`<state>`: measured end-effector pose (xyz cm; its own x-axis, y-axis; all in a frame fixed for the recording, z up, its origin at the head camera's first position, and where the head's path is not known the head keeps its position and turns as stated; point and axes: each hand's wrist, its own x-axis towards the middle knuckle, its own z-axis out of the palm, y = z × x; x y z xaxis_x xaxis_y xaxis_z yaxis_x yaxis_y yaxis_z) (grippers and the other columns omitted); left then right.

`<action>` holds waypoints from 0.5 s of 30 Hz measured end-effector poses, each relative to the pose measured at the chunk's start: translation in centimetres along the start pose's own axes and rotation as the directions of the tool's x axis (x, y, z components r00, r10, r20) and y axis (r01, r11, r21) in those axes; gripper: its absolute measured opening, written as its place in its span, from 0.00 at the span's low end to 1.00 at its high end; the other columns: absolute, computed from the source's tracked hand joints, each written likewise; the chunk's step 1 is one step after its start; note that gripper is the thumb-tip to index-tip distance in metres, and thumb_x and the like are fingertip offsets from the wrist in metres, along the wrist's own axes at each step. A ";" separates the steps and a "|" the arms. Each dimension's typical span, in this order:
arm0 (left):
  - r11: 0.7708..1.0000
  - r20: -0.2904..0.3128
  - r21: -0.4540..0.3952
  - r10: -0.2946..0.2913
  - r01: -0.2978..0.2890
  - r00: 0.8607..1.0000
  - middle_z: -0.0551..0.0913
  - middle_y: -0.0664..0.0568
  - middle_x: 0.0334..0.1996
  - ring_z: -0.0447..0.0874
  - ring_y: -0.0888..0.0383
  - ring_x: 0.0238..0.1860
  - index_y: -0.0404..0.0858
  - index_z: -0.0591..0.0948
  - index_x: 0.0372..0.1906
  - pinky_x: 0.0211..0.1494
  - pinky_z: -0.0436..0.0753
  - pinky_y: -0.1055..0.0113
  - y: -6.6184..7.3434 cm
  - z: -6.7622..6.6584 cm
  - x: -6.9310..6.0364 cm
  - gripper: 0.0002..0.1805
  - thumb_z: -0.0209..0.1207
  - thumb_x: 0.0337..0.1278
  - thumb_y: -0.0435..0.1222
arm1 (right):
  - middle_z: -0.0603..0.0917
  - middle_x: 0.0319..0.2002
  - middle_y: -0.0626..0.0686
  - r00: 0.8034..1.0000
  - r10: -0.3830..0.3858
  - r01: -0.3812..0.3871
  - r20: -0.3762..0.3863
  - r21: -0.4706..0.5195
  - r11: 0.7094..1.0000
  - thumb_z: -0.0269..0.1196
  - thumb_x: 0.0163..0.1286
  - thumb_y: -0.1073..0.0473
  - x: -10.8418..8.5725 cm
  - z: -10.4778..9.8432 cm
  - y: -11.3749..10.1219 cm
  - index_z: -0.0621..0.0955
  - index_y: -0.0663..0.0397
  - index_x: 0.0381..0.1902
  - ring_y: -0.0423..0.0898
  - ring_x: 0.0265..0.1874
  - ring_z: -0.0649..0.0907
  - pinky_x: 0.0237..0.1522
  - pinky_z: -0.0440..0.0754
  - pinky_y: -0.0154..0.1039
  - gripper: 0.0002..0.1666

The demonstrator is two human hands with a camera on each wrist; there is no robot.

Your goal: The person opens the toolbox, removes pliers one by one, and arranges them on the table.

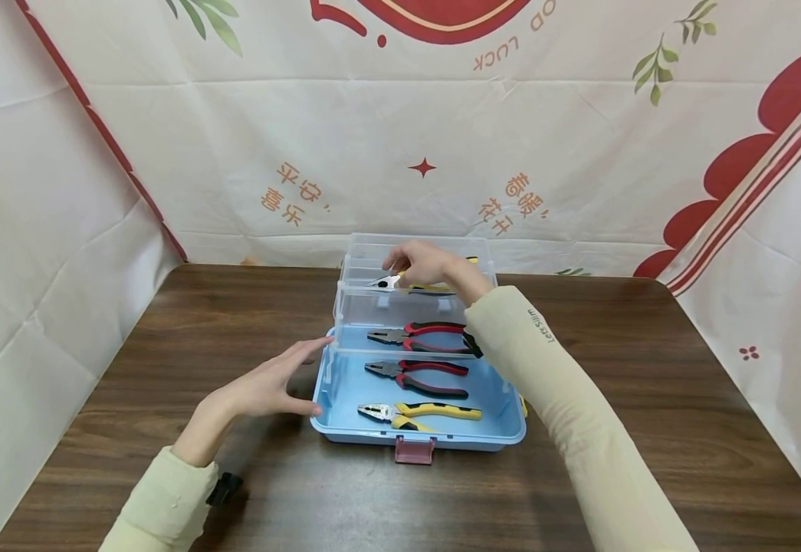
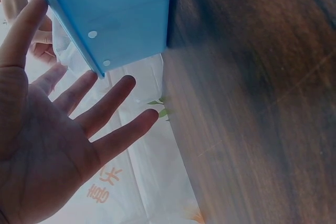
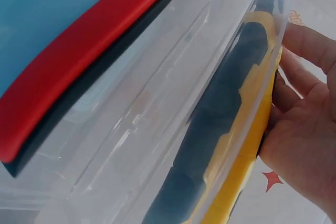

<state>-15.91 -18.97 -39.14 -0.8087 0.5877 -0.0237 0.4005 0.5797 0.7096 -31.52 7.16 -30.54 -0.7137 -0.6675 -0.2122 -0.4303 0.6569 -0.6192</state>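
Note:
A light-blue toolbox (image 1: 324,418) stands open on the table, with clear plastic trays (image 1: 362,307) raised at its back. My right hand (image 1: 424,264) is at the upper tray and grips yellow-and-black pliers (image 3: 249,156) there, partly hidden by the hand and the plastic. At the box's left rim, my left hand (image 1: 265,383) has its fingers spread, with the thumb touching near the front corner. Red-and-black pliers (image 1: 434,327) lie in the lower clear tray. The blue bottom holds another red-and-black pair of pliers (image 1: 434,366) and yellow-and-black pliers (image 1: 444,411).
A pink latch (image 1: 414,451) hangs at the box's front. The brown wooden table (image 1: 648,383) extends on both sides. Behind it hangs a white printed cloth (image 1: 234,153). A small black object (image 1: 224,488) is by the left sleeve.

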 end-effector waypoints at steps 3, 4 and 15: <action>1.000 0.000 0.002 0.003 -0.003 1.000 0.55 0.50 0.63 0.59 0.48 0.60 0.51 0.50 0.67 0.55 0.62 0.47 0.0 0.0 0.0 0.51 0.68 0.38 0.45 | 0.77 0.41 0.56 1.000 0.003 -0.003 0.006 -0.005 1.000 0.59 0.57 0.70 -0.1 -0.1 -0.1 0.74 0.62 0.50 0.48 0.42 0.75 0.43 0.72 0.39 0.20; 1.000 0.000 0.002 0.003 -0.003 1.000 0.54 0.50 0.63 0.59 0.48 0.60 0.51 0.50 0.67 0.55 0.62 0.47 0.0 -0.1 0.0 0.51 0.68 0.38 0.45 | 0.77 0.41 0.56 1.000 0.009 -0.008 0.007 -0.007 1.000 0.59 0.57 0.70 -0.1 -0.1 -0.2 0.74 0.62 0.50 0.48 0.42 0.75 0.43 0.72 0.40 0.21; 1.000 0.003 0.004 -0.007 0.007 1.000 0.54 0.49 0.63 0.59 0.47 0.60 0.51 0.50 0.68 0.54 0.63 0.47 -0.1 0.0 0.0 0.51 0.67 0.38 0.46 | 0.75 0.42 0.55 1.000 0.019 -0.019 0.000 -0.108 0.994 0.57 0.56 0.70 -0.2 -0.2 -0.6 0.76 0.57 0.48 0.48 0.42 0.74 0.42 0.72 0.42 0.19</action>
<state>-15.92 -19.05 -39.15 -0.8103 0.5852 -0.0307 0.3967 0.5864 0.7062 -31.24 6.99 -29.96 -0.7220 -0.6547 -0.2237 -0.4740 0.7035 -0.5295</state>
